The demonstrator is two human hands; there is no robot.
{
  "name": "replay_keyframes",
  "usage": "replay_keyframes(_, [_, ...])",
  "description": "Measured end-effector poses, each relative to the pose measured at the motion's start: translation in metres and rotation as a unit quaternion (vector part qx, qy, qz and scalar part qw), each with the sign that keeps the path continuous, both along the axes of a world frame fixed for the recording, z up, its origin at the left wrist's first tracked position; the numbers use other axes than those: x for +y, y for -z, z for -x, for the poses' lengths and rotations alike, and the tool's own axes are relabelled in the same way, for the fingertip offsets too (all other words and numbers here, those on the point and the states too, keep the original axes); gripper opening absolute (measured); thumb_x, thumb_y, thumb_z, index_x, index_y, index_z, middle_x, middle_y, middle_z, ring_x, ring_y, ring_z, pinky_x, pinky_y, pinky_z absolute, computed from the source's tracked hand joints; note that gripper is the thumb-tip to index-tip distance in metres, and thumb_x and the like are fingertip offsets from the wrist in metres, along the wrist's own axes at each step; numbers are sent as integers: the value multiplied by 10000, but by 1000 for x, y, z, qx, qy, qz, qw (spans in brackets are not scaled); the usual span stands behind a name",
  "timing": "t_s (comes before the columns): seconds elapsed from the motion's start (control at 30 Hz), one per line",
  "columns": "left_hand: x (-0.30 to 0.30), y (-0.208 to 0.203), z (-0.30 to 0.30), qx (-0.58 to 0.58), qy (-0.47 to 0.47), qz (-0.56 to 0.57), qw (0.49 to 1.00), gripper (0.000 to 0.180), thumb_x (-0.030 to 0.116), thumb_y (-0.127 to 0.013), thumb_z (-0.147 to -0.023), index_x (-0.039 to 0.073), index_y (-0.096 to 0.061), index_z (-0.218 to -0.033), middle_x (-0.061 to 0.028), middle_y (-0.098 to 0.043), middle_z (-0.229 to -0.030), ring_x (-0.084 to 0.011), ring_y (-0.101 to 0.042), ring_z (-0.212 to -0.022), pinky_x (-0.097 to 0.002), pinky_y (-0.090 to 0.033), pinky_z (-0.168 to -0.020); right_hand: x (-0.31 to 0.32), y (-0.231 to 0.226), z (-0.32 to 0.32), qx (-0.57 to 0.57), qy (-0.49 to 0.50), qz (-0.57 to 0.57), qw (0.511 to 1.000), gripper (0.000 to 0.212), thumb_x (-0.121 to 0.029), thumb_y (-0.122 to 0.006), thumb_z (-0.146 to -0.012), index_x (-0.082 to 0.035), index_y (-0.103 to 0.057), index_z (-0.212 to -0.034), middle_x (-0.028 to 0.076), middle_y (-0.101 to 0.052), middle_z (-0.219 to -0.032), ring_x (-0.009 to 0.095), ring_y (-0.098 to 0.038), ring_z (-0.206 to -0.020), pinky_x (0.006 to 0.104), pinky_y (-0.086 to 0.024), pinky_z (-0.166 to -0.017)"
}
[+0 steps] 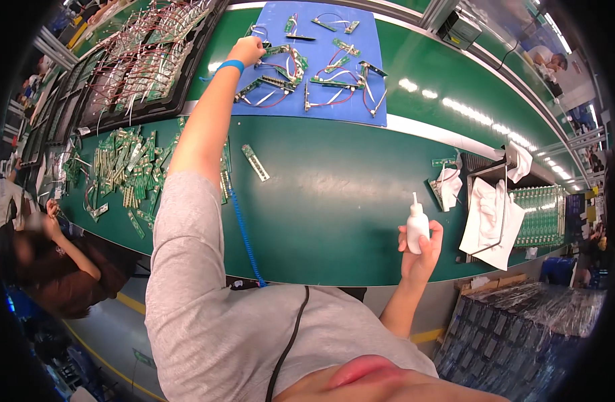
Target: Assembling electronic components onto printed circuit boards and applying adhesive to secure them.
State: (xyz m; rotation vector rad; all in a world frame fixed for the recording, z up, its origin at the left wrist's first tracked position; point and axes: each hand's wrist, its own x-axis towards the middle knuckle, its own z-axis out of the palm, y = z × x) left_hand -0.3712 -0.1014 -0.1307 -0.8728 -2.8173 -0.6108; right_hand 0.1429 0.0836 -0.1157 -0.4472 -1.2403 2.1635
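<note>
My left hand (247,51) reaches far out over the left edge of a blue mat (297,115), fingers curled together beside small green circuit boards. Whatever lies in those fingers, if anything, is hidden. A blue strap (230,65) circles that wrist. On the mat, several board sets (281,77) joined by red, black and white wires are spread out. Near the front edge of the green table, my right hand (420,249) is wrapped around a white squeeze bottle (418,231), upright with its thin nozzle pointing up.
A heap of narrow circuit boards (130,164) covers the table's left, with one loose board (256,163) apart. Black trays (153,60) of wired boards stand far left. At right are a rack of boards (538,214) and white cloths (488,218). A coiled blue cord (244,231) crosses the table.
</note>
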Motion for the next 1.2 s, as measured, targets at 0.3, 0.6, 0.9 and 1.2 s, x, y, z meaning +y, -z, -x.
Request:
replay_keyframes(0.3, [-34, -93, -49, 151, 116, -109, 976, 139, 151, -549, -721, 14, -550, -742, -155, -535, -628, -287, -520, -563, -338, -417, -538, -3, 2, 9, 28, -26, 67, 997, 401, -229, -601, -714, -62, -333, -962, 256, -547, -759, 186, -465, -444, 244, -379, -449])
replay_keyframes(0.6, [13, -155, -49, -33, 45, -287, 956, 128, 121, -548, -724, 4, -534, -675, -61, -546, -553, -109, -485, -484, -233, -387, -442, 14, 16, 20, 2, -18, 44, 999, 404, -269, -570, -747, -60, -370, -1029, 223, -544, -784, 162, -452, -423, 235, -353, -457])
replay_keyframes(0.9, [99, -43, 139, 188, -117, -272, 937, 238, 284, -560, -681, 55, -608, -725, -115, -602, -695, -260, -579, -688, -334, -438, -651, 14, 20, 28, -53, 51, 60, 995, 404, -230, -591, -719, -58, -339, -985, 274, -551, -742, 188, -467, -401, 244, -400, -441])
replay_keyframes(1.2, [99, -21, 119, 19, -314, 112, 943, 508, 489, -516, -727, 169, -516, -1122, -155, -394, -1233, -315, -383, -1124, -467, -293, -876, 17, 26, 42, -30, 0, 58, 998, 552, -124, -661, -659, -36, -338, -1098, 170, -536, -962, 274, -561, -861, 364, -433, -790])
